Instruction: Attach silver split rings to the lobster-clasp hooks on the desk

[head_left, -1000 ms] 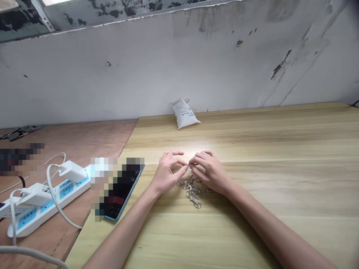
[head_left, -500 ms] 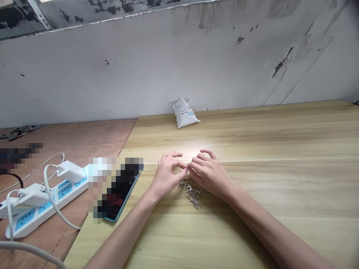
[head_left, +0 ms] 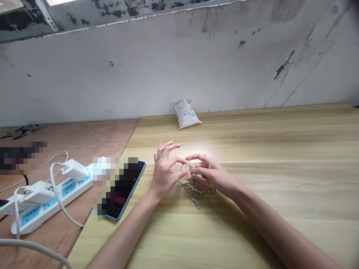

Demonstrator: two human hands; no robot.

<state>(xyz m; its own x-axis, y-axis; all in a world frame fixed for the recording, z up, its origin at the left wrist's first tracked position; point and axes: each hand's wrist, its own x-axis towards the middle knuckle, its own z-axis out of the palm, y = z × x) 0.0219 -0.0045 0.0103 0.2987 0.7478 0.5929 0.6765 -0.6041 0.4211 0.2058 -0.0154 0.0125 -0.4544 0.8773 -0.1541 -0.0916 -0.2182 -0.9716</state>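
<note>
A small silver key ring with a swivel clasp [head_left: 189, 164] is held up between my two hands. My left hand [head_left: 167, 172] pinches its left edge with thumb and index finger, the other fingers raised and spread. My right hand [head_left: 214, 172] grips it from the other side with bent fingers, its index finger stretched over the top. Fingers partly cover the piece. Just below, a loose pile of similar silver key rings with clasps [head_left: 196, 195] lies on the wood-grain table [head_left: 252, 145], partly under my right hand.
A phone with a blue edge [head_left: 127, 190], partly blurred out, lies left of my left forearm. Further left, a white power strip [head_left: 58, 194] carries plugged-in chargers and cables. A white labelled packet [head_left: 186, 115] leans near the grey wall [head_left: 140, 82] at the back.
My right fingers have opened out and shifted, so the held ring and clasp now show. My left hand's free fingers have lifted higher. The view has moved slightly.
</note>
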